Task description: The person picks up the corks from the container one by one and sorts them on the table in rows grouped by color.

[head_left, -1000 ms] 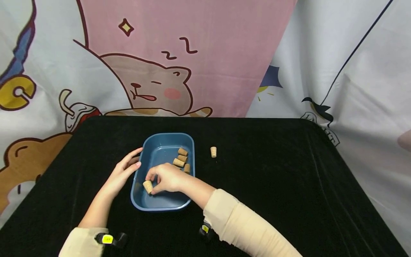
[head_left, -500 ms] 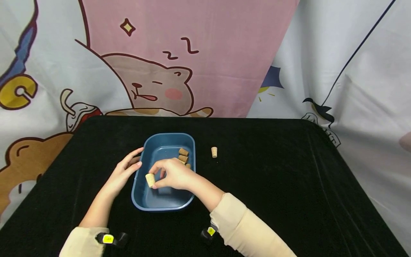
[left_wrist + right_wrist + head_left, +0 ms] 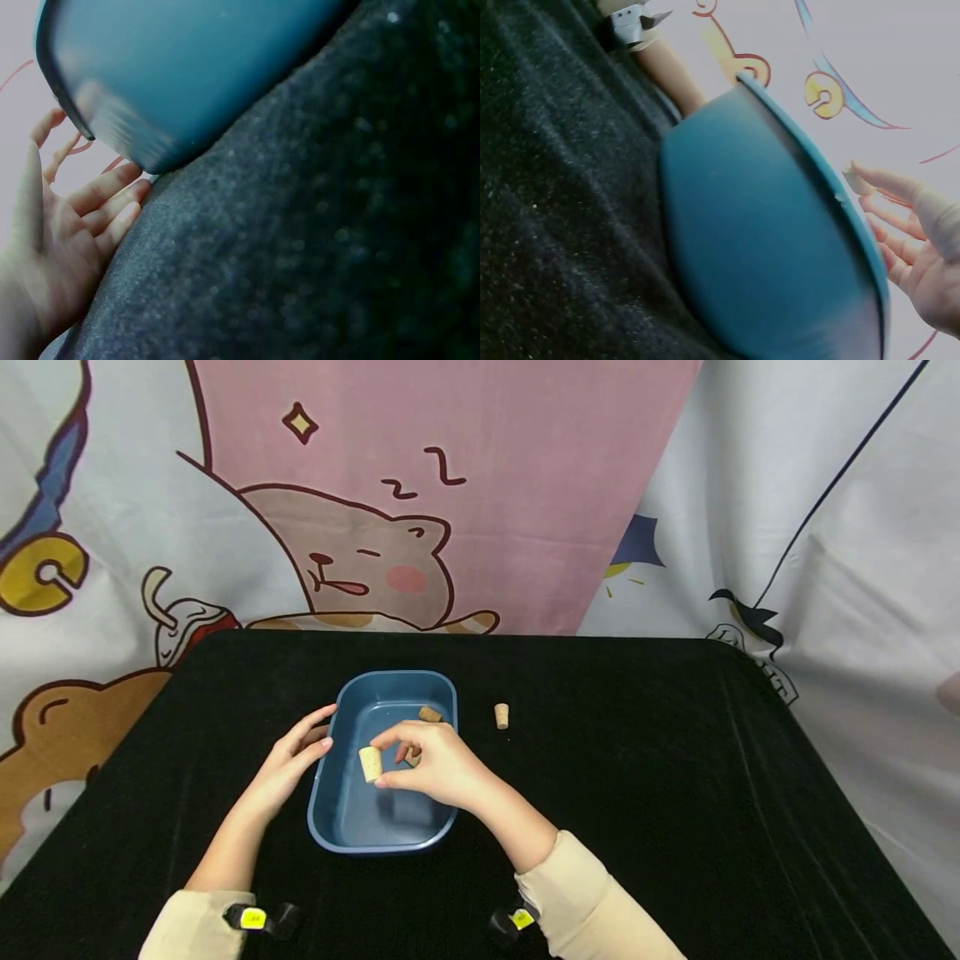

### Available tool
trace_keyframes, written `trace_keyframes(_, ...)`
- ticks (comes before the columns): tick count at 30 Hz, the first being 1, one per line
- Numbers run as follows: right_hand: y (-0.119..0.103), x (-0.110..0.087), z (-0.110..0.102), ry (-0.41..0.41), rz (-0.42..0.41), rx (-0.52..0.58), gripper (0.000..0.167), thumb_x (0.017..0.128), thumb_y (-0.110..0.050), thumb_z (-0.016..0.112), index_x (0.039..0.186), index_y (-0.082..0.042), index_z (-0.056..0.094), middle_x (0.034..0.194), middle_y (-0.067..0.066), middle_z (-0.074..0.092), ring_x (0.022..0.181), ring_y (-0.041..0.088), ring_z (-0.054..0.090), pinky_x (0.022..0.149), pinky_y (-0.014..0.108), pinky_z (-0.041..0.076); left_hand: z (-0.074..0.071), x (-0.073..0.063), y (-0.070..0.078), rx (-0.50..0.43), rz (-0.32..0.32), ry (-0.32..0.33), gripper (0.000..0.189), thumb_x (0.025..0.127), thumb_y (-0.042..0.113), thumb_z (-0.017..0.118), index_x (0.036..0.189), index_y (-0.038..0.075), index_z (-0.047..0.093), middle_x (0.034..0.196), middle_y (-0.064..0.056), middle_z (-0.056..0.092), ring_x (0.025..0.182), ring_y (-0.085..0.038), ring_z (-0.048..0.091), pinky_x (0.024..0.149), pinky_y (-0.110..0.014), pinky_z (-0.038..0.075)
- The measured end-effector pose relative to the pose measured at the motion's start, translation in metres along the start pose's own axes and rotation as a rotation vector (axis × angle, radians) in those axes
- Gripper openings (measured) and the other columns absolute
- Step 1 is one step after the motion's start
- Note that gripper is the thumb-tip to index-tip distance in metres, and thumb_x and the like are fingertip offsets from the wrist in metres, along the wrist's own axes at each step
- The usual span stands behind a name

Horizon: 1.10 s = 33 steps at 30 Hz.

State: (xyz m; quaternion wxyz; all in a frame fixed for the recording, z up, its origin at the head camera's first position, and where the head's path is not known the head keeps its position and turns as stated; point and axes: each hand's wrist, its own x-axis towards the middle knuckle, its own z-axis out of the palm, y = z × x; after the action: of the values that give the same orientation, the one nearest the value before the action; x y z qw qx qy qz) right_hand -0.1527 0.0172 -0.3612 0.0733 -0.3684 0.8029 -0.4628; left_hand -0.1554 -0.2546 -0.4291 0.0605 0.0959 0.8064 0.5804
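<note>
1. While the left hand (image 3: 288,760) extends from the near left, its fingers lie apart, with fingertips touching the left rim of the blue, rounded-rectangular plastic tray (image 3: 356,831).
2. The right hand (image 3: 442,766), extending from the near right across the tray's right side, pinches a pale tan, tapered cork stopper (image 3: 371,764) between thumb and index finger, above the tray's floor.
3. Inside the tray, a brown cork stopper (image 3: 430,714) lies at the far right; a partly hidden cork (image 3: 412,758) shows behind the right hand's fingers.
4. Right of the tray, a light tan cork stopper (image 3: 502,716) sits on the black cloth (image 3: 675,760).
</note>
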Motion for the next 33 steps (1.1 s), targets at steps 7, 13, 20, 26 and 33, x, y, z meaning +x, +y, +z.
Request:
trace_keyframes(7,-0.002,-0.012,-0.013,0.1,-0.037,0.031,0.035,0.08,-0.017,0.079,0.113,-0.013,0.068,0.096,-0.004,0.063,0.086,0.02,0.061,0.07,0.033,0.053,0.0,0.001,0.001,0.0,-0.01,-0.003,0.056,0.102,0.033,0.045,0.152,0.017,0.026,0.143,-0.026,0.038,0.123,-0.043,0.045,0.097,-0.062,0.036)
trace_keyframes(13,-0.002,-0.023,-0.026,0.177,-0.044,-0.004,0.037,0.077,-0.015,0.081,0.112,-0.013,0.068,0.104,-0.003,0.065,0.085,0.012,0.06,0.077,0.03,0.05,0.0,0.001,0.001,-0.001,-0.011,-0.004,0.057,0.102,0.033,0.046,0.152,0.017,0.025,0.143,-0.027,0.038,0.123,-0.043,0.045,0.097,-0.062,0.037)
trace_keyframes(20,-0.003,-0.031,-0.048,0.261,-0.042,-0.029,0.036,0.077,-0.017,0.081,0.111,-0.015,0.069,0.102,-0.007,0.065,0.085,0.009,0.058,0.078,0.037,0.05,-0.001,0.0,0.0,-0.005,-0.001,-0.004,0.055,0.102,0.032,0.045,0.152,0.017,0.026,0.142,-0.026,0.039,0.122,-0.043,0.046,0.096,-0.061,0.037)
trace_keyframes(26,0.003,-0.037,-0.067,0.352,-0.019,-0.025,0.034,0.076,-0.015,0.082,0.108,-0.014,0.069,0.104,-0.007,0.066,0.085,0.011,0.059,0.076,0.04,0.05,-0.002,0.001,-0.002,-0.008,0.01,0.0,0.054,0.102,0.031,0.046,0.151,0.017,0.028,0.141,-0.025,0.042,0.121,-0.041,0.048,0.096,-0.057,0.039)
trace_keyframes(33,0.016,-0.043,-0.087,0.442,0.047,-0.036,0.035,0.076,-0.011,0.081,0.109,-0.012,0.07,0.098,-0.002,0.067,0.084,0.023,0.061,0.077,0.043,0.049,-0.002,0.001,-0.001,-0.019,0.002,-0.005,0.055,0.102,0.032,0.046,0.151,0.018,0.027,0.142,-0.025,0.041,0.122,-0.041,0.047,0.096,-0.059,0.038)
